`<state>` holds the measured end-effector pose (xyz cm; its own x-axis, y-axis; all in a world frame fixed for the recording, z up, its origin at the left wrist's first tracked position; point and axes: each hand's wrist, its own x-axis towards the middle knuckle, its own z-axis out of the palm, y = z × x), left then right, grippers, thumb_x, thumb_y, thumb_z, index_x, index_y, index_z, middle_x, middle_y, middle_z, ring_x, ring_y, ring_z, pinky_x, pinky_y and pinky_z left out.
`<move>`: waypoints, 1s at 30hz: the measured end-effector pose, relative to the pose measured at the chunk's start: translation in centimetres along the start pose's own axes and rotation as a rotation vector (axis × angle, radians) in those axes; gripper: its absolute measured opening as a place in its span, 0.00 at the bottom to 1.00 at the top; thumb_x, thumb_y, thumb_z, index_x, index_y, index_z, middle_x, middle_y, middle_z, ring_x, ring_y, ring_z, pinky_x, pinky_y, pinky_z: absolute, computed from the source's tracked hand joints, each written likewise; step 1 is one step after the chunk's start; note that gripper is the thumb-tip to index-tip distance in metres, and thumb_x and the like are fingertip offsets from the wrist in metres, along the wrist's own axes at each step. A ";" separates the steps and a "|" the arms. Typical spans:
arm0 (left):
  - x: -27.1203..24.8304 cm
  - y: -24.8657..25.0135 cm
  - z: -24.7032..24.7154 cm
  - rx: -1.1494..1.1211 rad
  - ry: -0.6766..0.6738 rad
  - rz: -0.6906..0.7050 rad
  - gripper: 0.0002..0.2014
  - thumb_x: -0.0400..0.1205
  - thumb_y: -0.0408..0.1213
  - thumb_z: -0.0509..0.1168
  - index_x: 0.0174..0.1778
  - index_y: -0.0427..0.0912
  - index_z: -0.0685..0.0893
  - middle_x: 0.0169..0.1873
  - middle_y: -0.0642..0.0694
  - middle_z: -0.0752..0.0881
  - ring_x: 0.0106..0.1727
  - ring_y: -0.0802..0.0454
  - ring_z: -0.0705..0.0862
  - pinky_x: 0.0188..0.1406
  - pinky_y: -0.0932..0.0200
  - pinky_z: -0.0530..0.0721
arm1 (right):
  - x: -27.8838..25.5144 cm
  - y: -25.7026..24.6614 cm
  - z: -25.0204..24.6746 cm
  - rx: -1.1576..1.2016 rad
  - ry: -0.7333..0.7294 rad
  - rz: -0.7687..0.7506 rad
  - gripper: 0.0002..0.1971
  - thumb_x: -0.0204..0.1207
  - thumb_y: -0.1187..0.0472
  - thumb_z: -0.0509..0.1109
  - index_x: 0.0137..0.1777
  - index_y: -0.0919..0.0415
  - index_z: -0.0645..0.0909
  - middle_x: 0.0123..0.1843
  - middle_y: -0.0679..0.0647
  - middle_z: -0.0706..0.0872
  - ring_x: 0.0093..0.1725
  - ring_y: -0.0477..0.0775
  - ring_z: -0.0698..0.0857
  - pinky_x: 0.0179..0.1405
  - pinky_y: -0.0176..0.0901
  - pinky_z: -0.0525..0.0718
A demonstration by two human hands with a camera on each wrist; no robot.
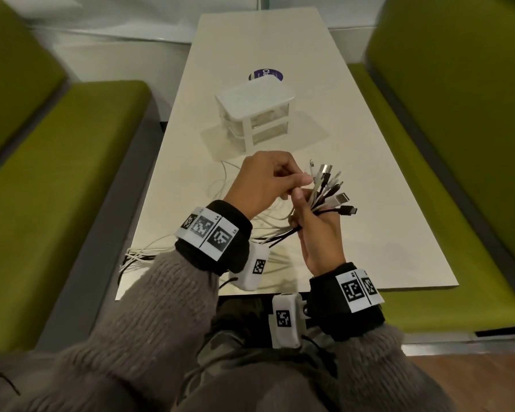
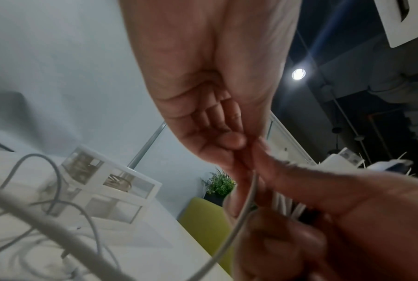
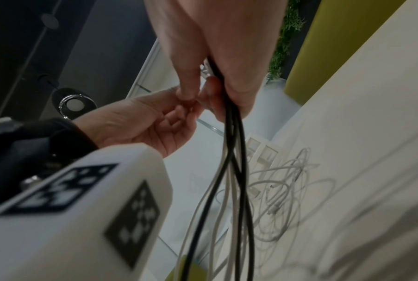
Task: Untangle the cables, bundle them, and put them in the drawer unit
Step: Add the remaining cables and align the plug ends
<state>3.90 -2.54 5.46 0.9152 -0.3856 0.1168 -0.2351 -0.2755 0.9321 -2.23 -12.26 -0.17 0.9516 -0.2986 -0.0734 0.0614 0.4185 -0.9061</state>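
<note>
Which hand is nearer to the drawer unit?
Left. The left hand sits just in front of the drawer unit, pinching a cable end; the right hand grips the cables farther back.

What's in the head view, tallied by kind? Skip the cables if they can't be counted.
green cushioned benches: 2
long white table: 1
white drawer unit with clear drawers: 1
round purple disc: 1
hands, left hand and right hand: 2
white and black cables: too tangled to count
Total: 7, cables left out
</note>
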 end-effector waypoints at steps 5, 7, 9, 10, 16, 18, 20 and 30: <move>-1.3 -1.4 1.3 0.116 0.032 0.024 0.09 0.80 0.44 0.66 0.54 0.47 0.80 0.50 0.49 0.80 0.47 0.60 0.79 0.43 0.72 0.76 | 0.2 -0.1 -0.1 0.045 0.097 0.041 0.08 0.81 0.63 0.67 0.40 0.60 0.80 0.30 0.50 0.76 0.27 0.44 0.71 0.29 0.37 0.71; -2.1 -2.3 1.6 0.066 -0.098 -0.075 0.15 0.82 0.51 0.62 0.60 0.49 0.76 0.57 0.49 0.79 0.55 0.61 0.80 0.49 0.72 0.77 | 0.2 -0.2 -0.1 0.081 0.106 0.042 0.09 0.83 0.64 0.66 0.40 0.59 0.82 0.30 0.49 0.81 0.28 0.43 0.77 0.31 0.37 0.75; -2.8 -3.2 1.5 0.149 -0.261 -0.102 0.14 0.84 0.54 0.57 0.49 0.47 0.80 0.46 0.51 0.85 0.49 0.62 0.83 0.48 0.66 0.78 | 0.2 -0.7 -0.2 0.094 0.103 0.034 0.14 0.84 0.61 0.63 0.37 0.58 0.83 0.30 0.46 0.84 0.29 0.42 0.80 0.30 0.35 0.78; -3.0 -3.7 1.2 0.259 -0.301 -0.092 0.16 0.84 0.53 0.56 0.40 0.46 0.79 0.37 0.51 0.84 0.41 0.60 0.82 0.42 0.65 0.75 | 0.3 -0.9 -0.3 0.116 0.107 0.026 0.15 0.84 0.60 0.62 0.35 0.58 0.81 0.30 0.46 0.82 0.27 0.42 0.77 0.27 0.34 0.76; -2.1 -5.5 -4.3 0.545 -0.250 -0.035 0.10 0.82 0.46 0.64 0.40 0.46 0.84 0.36 0.54 0.79 0.39 0.62 0.75 0.39 0.67 0.70 | 0.6 -0.3 -0.7 0.218 0.217 -0.010 0.15 0.87 0.61 0.58 0.36 0.60 0.73 0.31 0.51 0.72 0.24 0.44 0.64 0.25 0.34 0.66; -1.6 -5.7 -6.4 0.548 -0.212 -0.062 0.10 0.80 0.45 0.66 0.38 0.44 0.83 0.35 0.52 0.81 0.38 0.59 0.77 0.40 0.68 0.71 | 0.6 0.0 -0.8 0.215 0.259 -0.016 0.15 0.87 0.60 0.58 0.36 0.59 0.72 0.31 0.51 0.70 0.25 0.44 0.65 0.26 0.35 0.66; -1.1 -5.9 -8.6 0.515 -0.154 -0.116 0.13 0.80 0.47 0.66 0.37 0.39 0.82 0.33 0.45 0.82 0.37 0.54 0.77 0.41 0.63 0.72 | 0.5 0.0 -0.9 0.235 0.291 -0.026 0.15 0.87 0.59 0.57 0.37 0.58 0.72 0.30 0.50 0.70 0.27 0.45 0.67 0.27 0.36 0.67; -1.3 -2.2 -3.1 0.399 -0.119 0.116 0.08 0.85 0.40 0.59 0.43 0.44 0.80 0.38 0.52 0.81 0.40 0.56 0.77 0.43 0.64 0.72 | 0.3 0.3 0.5 -0.075 0.119 -0.052 0.16 0.82 0.47 0.63 0.43 0.60 0.76 0.20 0.39 0.66 0.21 0.40 0.64 0.23 0.35 0.63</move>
<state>4.28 1.30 4.37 0.8368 -0.5263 0.1506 -0.4634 -0.5345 0.7068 -1.76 -11.77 -0.26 0.9048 -0.4200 -0.0700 0.0831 0.3355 -0.9384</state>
